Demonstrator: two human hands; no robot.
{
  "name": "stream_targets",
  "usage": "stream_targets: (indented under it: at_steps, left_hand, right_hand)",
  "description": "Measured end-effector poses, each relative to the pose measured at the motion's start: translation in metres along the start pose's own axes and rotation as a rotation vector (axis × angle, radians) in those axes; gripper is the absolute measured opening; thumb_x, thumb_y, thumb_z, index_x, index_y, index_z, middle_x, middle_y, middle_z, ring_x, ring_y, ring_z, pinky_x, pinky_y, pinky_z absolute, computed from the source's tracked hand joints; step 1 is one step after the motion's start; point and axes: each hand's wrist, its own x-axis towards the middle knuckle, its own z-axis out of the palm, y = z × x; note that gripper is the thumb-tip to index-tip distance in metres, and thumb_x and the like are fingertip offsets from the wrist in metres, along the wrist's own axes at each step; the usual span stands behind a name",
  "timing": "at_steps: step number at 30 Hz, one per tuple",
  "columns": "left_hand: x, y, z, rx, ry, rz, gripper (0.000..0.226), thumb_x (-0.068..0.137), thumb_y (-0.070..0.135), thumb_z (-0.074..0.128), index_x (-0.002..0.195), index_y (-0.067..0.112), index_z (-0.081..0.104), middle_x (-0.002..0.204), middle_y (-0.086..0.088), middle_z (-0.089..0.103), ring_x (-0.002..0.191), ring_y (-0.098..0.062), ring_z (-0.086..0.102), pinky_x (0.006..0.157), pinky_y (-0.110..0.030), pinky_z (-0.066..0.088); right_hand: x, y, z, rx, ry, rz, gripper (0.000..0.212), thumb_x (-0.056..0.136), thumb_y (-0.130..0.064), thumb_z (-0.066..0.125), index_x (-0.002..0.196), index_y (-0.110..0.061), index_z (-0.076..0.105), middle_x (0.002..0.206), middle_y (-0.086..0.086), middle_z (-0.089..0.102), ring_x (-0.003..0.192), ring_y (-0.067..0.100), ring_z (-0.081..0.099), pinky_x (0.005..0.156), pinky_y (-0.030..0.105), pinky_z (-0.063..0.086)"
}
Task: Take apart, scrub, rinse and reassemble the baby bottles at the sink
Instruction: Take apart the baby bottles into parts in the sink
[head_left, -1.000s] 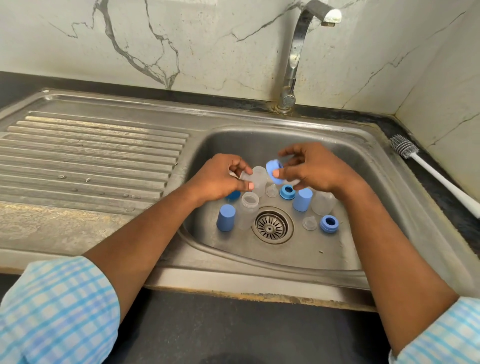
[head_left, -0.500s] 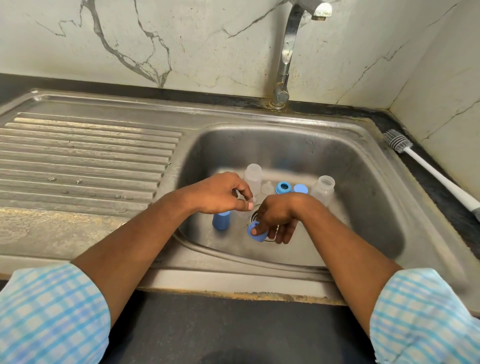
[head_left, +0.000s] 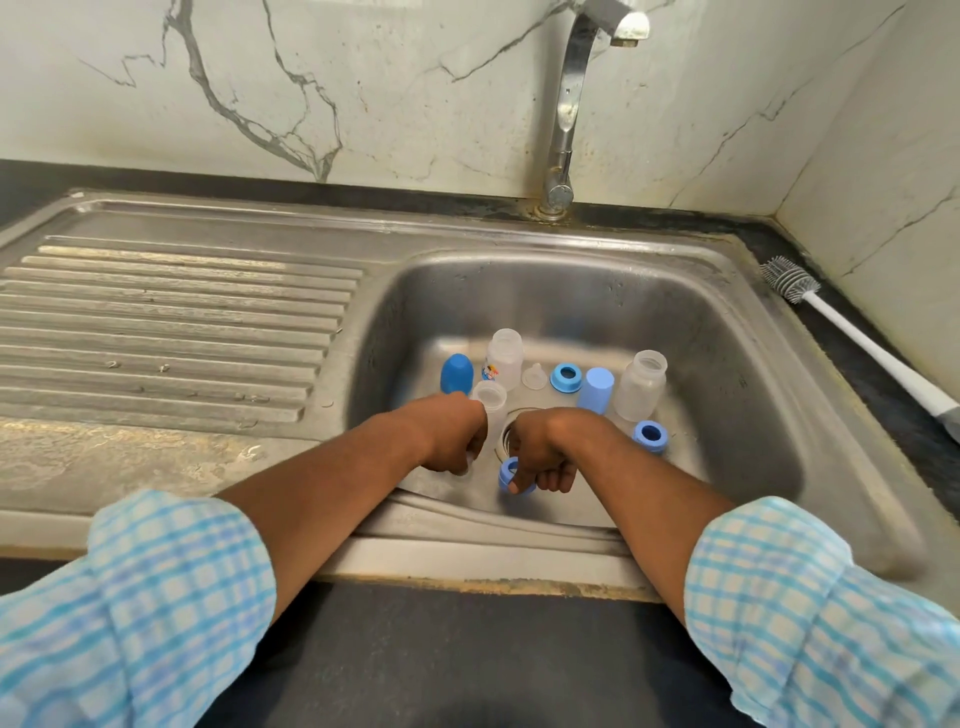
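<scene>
The right hand (head_left: 543, 457) pinches a ring (head_left: 508, 475) low at the sink's (head_left: 727, 338) near wall. The left hand (head_left: 454, 441) curls beside it, contents hidden. The bottles (head_left: 641, 387) stand behind. Best set the ring flat, clear of the drain (head_left: 511, 428).

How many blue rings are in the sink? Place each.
3 rings: one beside the nipple, one in front of the right bottle, one gripped by the right hand. The left hand may hide more.

the left hand (head_left: 457, 439) hides whatever its fingers curl on — right hand (head_left: 545, 454) fingers half cover a ring (head_left: 505, 475), with the drain (head_left: 510, 430) behind them.
</scene>
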Motion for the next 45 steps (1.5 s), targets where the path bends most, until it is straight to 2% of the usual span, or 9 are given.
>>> stream_targets:
  at_steps: [15, 19, 21, 25, 28, 32, 35, 39, 45]
  left_hand:
    - [0.008, -0.001, 0.010, 0.037, -0.039, -0.023, 0.027, 0.087, 0.011, 0.071, 0.114, 0.013, 0.068, 0.118, -0.008, 0.066, 0.104, -0.027, 0.063, 0.087, -0.032, 0.051]
    - [0.008, -0.001, 0.009, 0.007, -0.076, -0.040, 0.036, 0.084, 0.010, 0.074, 0.119, 0.012, 0.064, 0.122, -0.009, 0.063, 0.107, -0.028, 0.061, 0.092, -0.035, 0.052]
    - [0.006, -0.001, 0.007, 0.008, -0.073, -0.054, 0.037, 0.085, 0.009, 0.072, 0.121, 0.011, 0.063, 0.122, -0.010, 0.062, 0.106, -0.029, 0.062, 0.093, -0.037, 0.053]
    - [0.000, 0.000, 0.000, 0.010, -0.073, -0.082, 0.018, 0.080, 0.010, 0.070, 0.097, 0.012, 0.069, 0.096, -0.008, 0.072, 0.081, -0.025, 0.071, 0.077, -0.041, 0.061]
    - [-0.007, 0.005, -0.009, 0.037, -0.043, -0.092, 0.010, 0.076, 0.021, 0.062, 0.080, 0.014, 0.068, 0.063, -0.001, 0.071, 0.050, -0.014, 0.064, 0.062, -0.032, 0.061]
    - [-0.015, 0.008, -0.016, 0.039, 0.006, -0.105, 0.022, 0.078, 0.032, 0.054, 0.064, 0.017, 0.063, 0.049, 0.004, 0.064, 0.048, -0.009, 0.060, 0.055, -0.023, 0.048]
    - [-0.014, 0.010, -0.017, 0.056, 0.040, -0.089, 0.025, 0.079, 0.036, 0.054, 0.064, 0.017, 0.062, 0.056, 0.001, 0.066, 0.061, -0.014, 0.066, 0.060, -0.027, 0.050]
    - [-0.011, 0.019, -0.020, 0.135, 0.154, -0.061, 0.035, 0.088, 0.042, 0.053, 0.060, 0.022, 0.048, 0.062, 0.004, 0.051, 0.064, -0.017, 0.054, 0.061, -0.029, 0.041]
    - [-0.003, 0.025, -0.030, 0.146, 0.378, -0.036, 0.035, 0.090, 0.049, 0.049, 0.076, 0.021, 0.065, 0.079, 0.002, 0.062, 0.076, -0.021, 0.057, 0.063, -0.029, 0.040]
  right_hand:
    - [-0.001, -0.013, 0.005, -0.111, 0.049, -0.063, 0.056, 0.086, -0.019, 0.076, 0.136, -0.006, 0.054, 0.092, 0.013, 0.069, 0.076, 0.024, 0.060, 0.087, 0.038, 0.057]
    - [-0.008, -0.007, -0.002, -0.195, 0.069, -0.001, 0.008, 0.090, -0.012, 0.070, 0.088, -0.005, 0.065, 0.072, 0.007, 0.062, 0.061, 0.018, 0.055, 0.065, 0.028, 0.051]
    - [-0.011, -0.004, -0.005, -0.194, 0.075, 0.019, 0.010, 0.092, -0.010, 0.066, 0.083, -0.007, 0.066, 0.071, 0.006, 0.062, 0.058, 0.018, 0.054, 0.062, 0.028, 0.049]
    - [-0.021, 0.001, -0.013, -0.150, 0.076, 0.053, 0.015, 0.094, -0.017, 0.066, 0.101, -0.005, 0.070, 0.091, 0.010, 0.071, 0.073, 0.021, 0.062, 0.076, 0.033, 0.053]
    - [-0.030, 0.010, -0.021, -0.089, 0.130, 0.042, 0.017, 0.094, -0.022, 0.067, 0.089, -0.005, 0.067, 0.095, 0.009, 0.076, 0.072, 0.018, 0.066, 0.075, 0.033, 0.056]
    - [-0.051, 0.019, -0.032, 0.032, 0.325, -0.057, 0.022, 0.089, -0.027, 0.072, 0.083, -0.007, 0.067, 0.083, 0.005, 0.075, 0.066, 0.016, 0.067, 0.057, 0.028, 0.055]
    - [-0.068, 0.026, -0.036, 0.058, 0.476, -0.116, 0.028, 0.085, -0.033, 0.075, 0.096, -0.007, 0.072, 0.090, 0.008, 0.075, 0.083, 0.024, 0.072, 0.074, 0.038, 0.061]
    - [-0.077, 0.033, -0.040, 0.095, 0.657, -0.106, 0.037, 0.082, -0.035, 0.078, 0.111, -0.013, 0.071, 0.108, 0.007, 0.072, 0.096, 0.027, 0.067, 0.088, 0.042, 0.056]
    - [-0.092, 0.057, -0.062, 0.186, 1.106, 0.015, 0.031, 0.088, -0.030, 0.068, 0.116, -0.016, 0.067, 0.116, 0.010, 0.068, 0.108, 0.031, 0.065, 0.085, 0.036, 0.051]
